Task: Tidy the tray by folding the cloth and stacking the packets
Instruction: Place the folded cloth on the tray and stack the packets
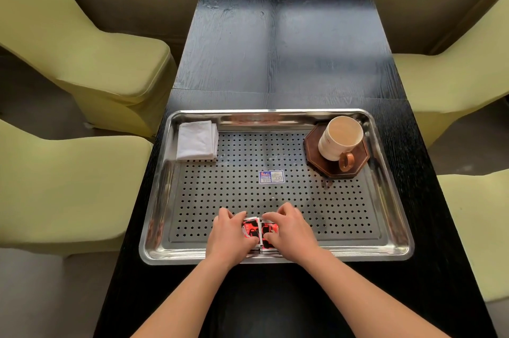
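A steel perforated tray (385, 227) lies on the black table. A white cloth (197, 140) sits folded in its far left corner. At the tray's near edge are red, black and white packets (260, 231), side by side. My left hand (230, 233) rests on the left packet, fingers curled over it. Covering the right packet is my right hand (289, 229), fingers bent down on it. Both hands hide much of the packets, so I cannot tell how many lie there.
A cream mug (340, 138) with a brown handle stands on a dark octagonal coaster (316, 150) in the tray's far right corner. A blue label (271, 176) sticks to the tray's middle. Yellow-green chairs (91, 43) flank the black table (275, 48).
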A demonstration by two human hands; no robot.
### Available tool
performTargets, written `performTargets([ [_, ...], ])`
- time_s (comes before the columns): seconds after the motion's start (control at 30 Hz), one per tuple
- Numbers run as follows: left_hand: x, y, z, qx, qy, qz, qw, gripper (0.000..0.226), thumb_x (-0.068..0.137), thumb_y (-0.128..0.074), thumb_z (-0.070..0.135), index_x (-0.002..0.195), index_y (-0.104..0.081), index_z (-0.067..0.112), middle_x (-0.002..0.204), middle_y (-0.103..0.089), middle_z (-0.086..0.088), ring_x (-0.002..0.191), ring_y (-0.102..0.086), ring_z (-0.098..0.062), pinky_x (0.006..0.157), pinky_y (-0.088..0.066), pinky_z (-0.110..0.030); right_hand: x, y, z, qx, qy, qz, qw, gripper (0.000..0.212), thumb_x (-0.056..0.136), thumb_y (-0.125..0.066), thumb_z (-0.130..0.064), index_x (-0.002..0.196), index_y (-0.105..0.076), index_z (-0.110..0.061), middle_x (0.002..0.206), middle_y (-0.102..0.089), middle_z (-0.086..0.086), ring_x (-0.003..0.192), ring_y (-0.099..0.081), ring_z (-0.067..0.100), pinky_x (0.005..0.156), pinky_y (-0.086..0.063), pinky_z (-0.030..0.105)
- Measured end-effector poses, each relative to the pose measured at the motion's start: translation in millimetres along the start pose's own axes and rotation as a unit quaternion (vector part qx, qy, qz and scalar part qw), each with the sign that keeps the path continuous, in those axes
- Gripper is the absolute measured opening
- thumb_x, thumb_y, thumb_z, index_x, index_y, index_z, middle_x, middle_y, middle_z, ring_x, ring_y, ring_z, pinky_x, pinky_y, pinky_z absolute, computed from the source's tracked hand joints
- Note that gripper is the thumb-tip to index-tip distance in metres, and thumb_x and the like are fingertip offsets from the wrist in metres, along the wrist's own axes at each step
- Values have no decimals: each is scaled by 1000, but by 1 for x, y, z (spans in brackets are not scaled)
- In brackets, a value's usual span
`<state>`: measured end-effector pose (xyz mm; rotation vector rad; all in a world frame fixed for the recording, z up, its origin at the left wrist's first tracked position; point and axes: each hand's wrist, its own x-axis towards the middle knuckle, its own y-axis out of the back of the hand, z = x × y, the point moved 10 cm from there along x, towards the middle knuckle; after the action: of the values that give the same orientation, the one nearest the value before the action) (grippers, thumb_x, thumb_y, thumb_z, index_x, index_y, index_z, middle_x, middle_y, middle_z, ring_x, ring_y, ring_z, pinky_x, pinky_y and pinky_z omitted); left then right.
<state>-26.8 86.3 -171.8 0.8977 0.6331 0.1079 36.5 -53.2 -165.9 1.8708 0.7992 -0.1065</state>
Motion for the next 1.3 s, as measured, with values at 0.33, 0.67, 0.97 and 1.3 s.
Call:
performTargets([
  [0.33,1,2,-1,-77,17,8,997,69,77,-75,31,141,-50,24,108,-40,3,100,-51,-14,83,-42,-25,-7,7,16,58,-48,32,997,45,91,-65,-31,134,-55,-23,116,-48,-2,98,-59,17,87,-50,31],
  [0.67,-4,10,-15,-167,63,18,984,65,77,-69,13,140,-52,19,116,-53,-5,97,-63,-19,93,-55,-40,-13,7,21,75,-75,39,994,40,90,-66,-29,128,-55,-21,93,-67,-4,91,-62,16,83,-52,33],
  [0.97,-7,1,21,89,-81,-22,992,76,70,-77,50,137,-45,38,123,-39,5,116,-41,-17,89,-51,-38,-16,0,12,-1,-37,7,999,63,74,-75,-47,132,-53,-34,109,-49,-4,103,-55,18,86,-49,32],
  [1.3,2,2,15,89,-103,-39,990,66,76,-72,32,137,-49,36,118,-41,6,114,-41,-16,91,-50,-35,-3,3,10,-14,-27,10,999,46,81,-73,-25,125,-60,-28,105,-44,-4,98,-55,19,81,-47,29],
])
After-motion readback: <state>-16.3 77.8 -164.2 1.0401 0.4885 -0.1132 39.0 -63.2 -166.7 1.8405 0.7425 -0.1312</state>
